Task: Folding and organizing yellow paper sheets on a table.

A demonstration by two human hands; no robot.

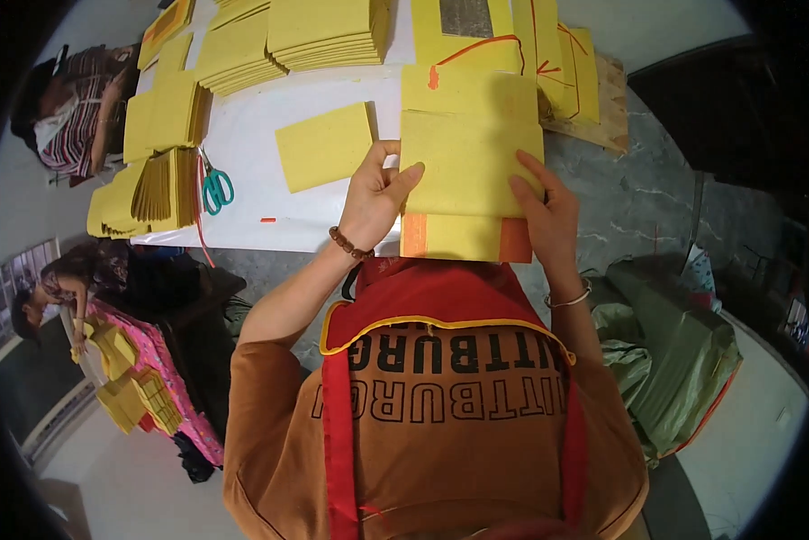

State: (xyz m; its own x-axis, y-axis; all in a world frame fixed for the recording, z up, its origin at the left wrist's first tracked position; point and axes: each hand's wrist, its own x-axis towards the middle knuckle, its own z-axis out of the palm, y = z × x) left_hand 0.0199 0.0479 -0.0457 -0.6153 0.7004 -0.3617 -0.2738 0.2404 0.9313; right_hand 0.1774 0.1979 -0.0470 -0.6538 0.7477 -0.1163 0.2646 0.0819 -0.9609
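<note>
In front of me, over the near edge of the table, is a folded yellow paper (472, 166) with orange patches at its lower corners. My left hand (377, 193) grips its left edge, thumb on top and fingers partly hidden behind. At the right edge my right hand (548, 216) holds the paper, its thumb and a finger lying on the surface. Beyond it lies another yellow piece (465, 90) with a red cord (476, 49) across its top. A single yellow paper (325, 147) rests on the table, left of my left hand.
Stacks of folded yellow paper (328, 34) fill the far and left sides of the white table (242, 135). Teal-handled scissors (215, 189) lie beside the left stacks. Two other people (76, 112) are at the left. A green-covered bundle (665, 360) stands at the right.
</note>
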